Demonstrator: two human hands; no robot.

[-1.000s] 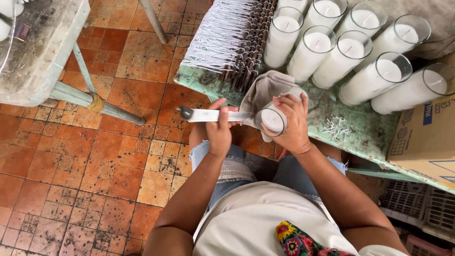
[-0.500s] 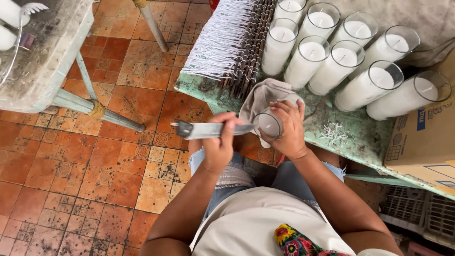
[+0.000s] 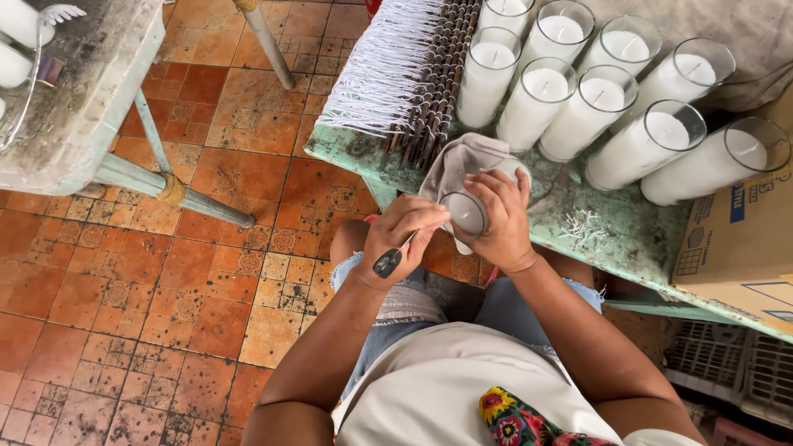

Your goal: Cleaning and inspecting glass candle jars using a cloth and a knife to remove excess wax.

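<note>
My right hand [image 3: 500,219] grips a glass candle jar [image 3: 467,213] filled with white wax, wrapped partly in a grey cloth [image 3: 456,163], its mouth turned toward me. My left hand [image 3: 401,239] holds a thin tool with a dark handle [image 3: 388,262], its tip at the jar's rim. Both hands are above my lap, at the edge of a worn green table [image 3: 578,231]. Behind the hands stand several tall glass candles [image 3: 603,107] in rows.
A rack of dark rods hung with white wicks [image 3: 405,70] lies on the table's left end. A cardboard box [image 3: 743,239] stands at the right. A second grey-topped table [image 3: 83,91] with metal legs stands at the left on the orange tile floor. Plastic crates [image 3: 743,372] sit under the table.
My left hand has swung the tool from lying level, pointing left, to a steep angle with its tip at the jar's mouth. The jar has stayed in my right hand.
</note>
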